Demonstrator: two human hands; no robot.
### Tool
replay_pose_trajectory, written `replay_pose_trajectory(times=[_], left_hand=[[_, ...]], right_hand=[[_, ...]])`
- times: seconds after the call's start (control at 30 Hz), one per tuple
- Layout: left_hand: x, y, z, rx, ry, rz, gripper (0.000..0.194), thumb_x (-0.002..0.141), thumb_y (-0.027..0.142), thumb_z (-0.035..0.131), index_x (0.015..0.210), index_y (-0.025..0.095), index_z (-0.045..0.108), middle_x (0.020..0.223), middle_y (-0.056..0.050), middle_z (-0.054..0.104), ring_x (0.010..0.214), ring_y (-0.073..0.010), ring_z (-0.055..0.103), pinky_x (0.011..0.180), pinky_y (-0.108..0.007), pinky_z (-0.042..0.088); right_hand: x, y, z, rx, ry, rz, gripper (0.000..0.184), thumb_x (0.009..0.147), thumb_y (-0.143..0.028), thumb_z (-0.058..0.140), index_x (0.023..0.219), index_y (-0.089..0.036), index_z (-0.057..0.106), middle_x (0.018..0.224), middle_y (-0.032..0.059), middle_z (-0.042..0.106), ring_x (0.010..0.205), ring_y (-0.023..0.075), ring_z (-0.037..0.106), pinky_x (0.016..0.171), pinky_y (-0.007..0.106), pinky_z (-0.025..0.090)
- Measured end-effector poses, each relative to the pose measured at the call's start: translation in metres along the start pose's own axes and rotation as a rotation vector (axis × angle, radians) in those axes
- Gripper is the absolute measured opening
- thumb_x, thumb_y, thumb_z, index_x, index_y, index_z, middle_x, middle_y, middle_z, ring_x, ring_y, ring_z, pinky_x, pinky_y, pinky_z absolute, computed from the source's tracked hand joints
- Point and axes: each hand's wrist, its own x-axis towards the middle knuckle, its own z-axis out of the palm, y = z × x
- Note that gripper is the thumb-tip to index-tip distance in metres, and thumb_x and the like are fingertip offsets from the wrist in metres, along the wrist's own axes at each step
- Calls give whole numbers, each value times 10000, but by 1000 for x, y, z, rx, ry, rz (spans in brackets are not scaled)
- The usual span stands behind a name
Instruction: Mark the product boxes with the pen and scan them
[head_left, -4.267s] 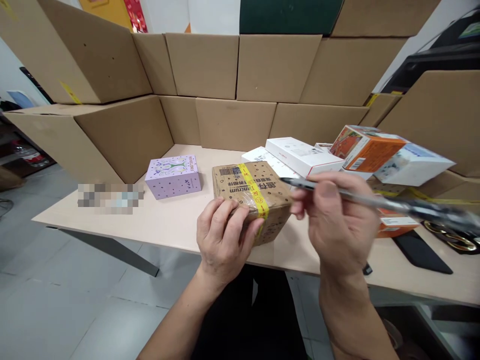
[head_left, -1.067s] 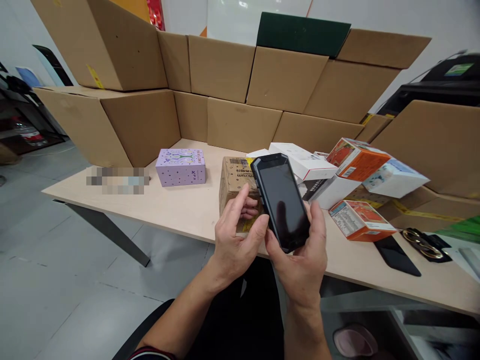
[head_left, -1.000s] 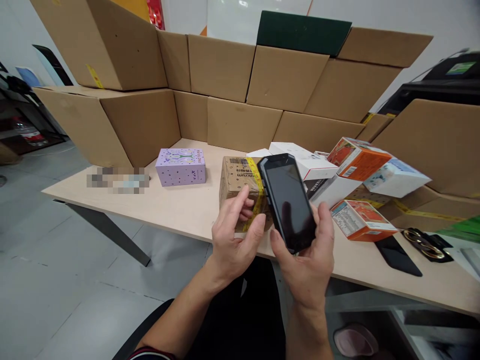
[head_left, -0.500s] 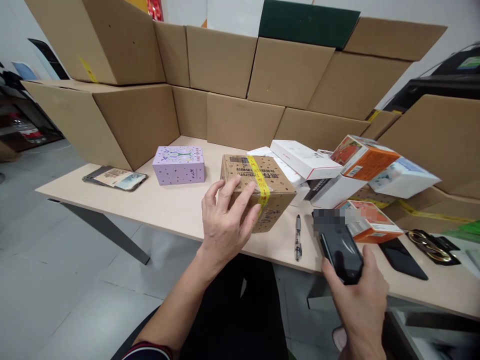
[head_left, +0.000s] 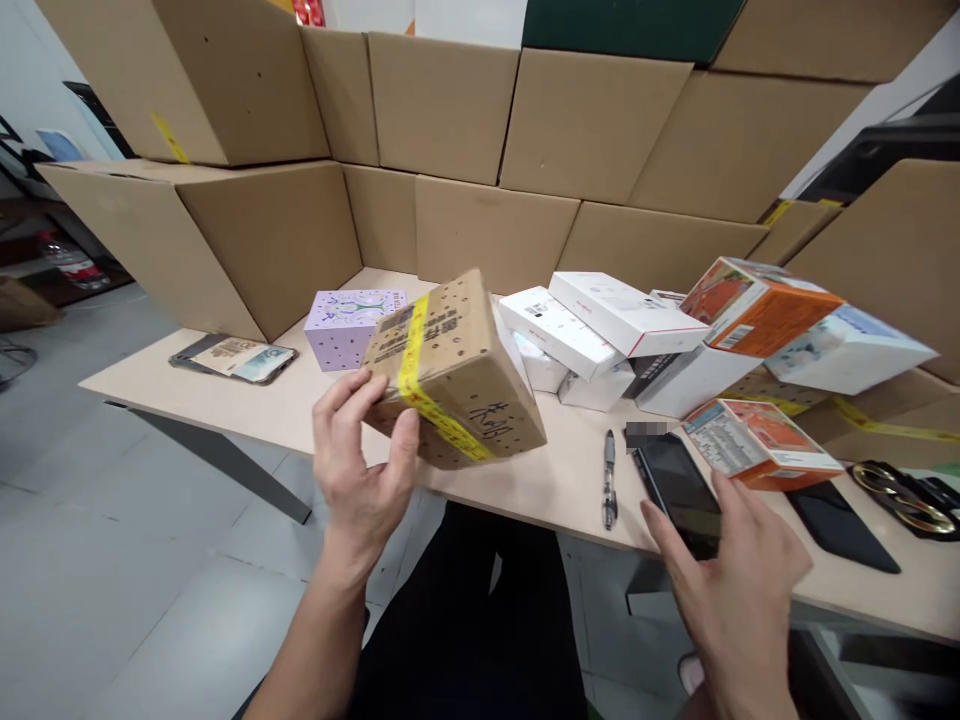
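Observation:
My left hand (head_left: 367, 470) grips the left end of a small brown cardboard box (head_left: 495, 365), thumb on the near face and fingers over the edge. Yellow tape runs round this box, and handwriting shows on its side. It is tilted; whether an edge still touches the table I cannot tell. Beside a black phone-like device (head_left: 679, 490), which lies on the table, my right hand (head_left: 742, 570) is open, its thumb and fingers apart around the near end. A grey clear-barrelled pen (head_left: 610, 480) lies left of the device.
Behind the held box sits a purple box (head_left: 330, 335). A phone (head_left: 236, 358) lies at the table's left. White boxes (head_left: 630, 315) and orange boxes (head_left: 772, 310) are piled right, near a dark flat slab (head_left: 844, 525) and gold-handled scissors (head_left: 900, 495). Large cartons (head_left: 495, 230) wall the back.
My left hand has turned and tilted the cardboard box, moving it left. My right hand has let go of the black device, which now lies flat on the table.

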Motion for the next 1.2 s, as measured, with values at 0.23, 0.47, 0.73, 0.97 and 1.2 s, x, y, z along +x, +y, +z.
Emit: replay_pose_trajectory(times=[0.23,0.47,0.73,0.97,1.2], left_hand=[[-34,-42,-25,-49,74,-161,378,895,299,679,1253,213,596,1258,-117,597,1162,-231,629,863,-348,582],[-49,-74,-66,312,10,-172,553,806,295,781,1298,185,553,1185,-108,602,954,-193,630,818,-350,546],[-10,-60,-27,372,-288,117,234,922,270,674,1151,222,666,849,-12,721,767,-170,667,773,-297,527],[30,-80,25,456,-512,-119,368,951,391,583,1277,227,626,1003,-75,705,949,-264,688,831,-387,549],[61,-77,81,457,-732,0,518,927,394,605,1406,199,564,1454,-207,519,1280,-392,542,1022,-587,480]], right_hand=[[42,-119,31,573,-474,-75,735,961,-546,541,1582,-239,297,1578,162,431,1393,313,497,1097,547,488],[46,-192,57,860,-618,-115,585,1005,-373,494,1559,-273,334,1372,133,602,1206,294,641,996,524,572],[41,-199,93,1012,-503,-59,617,978,-253,499,1565,-258,308,1408,158,559,1073,223,694,951,451,619],[20,-133,65,965,-401,74,429,996,-286,536,1421,-246,496,1282,113,623,992,160,705,856,328,643],[8,-97,62,892,-277,123,297,978,-219,561,1272,-239,599,1148,77,672,908,143,713,798,296,646]])
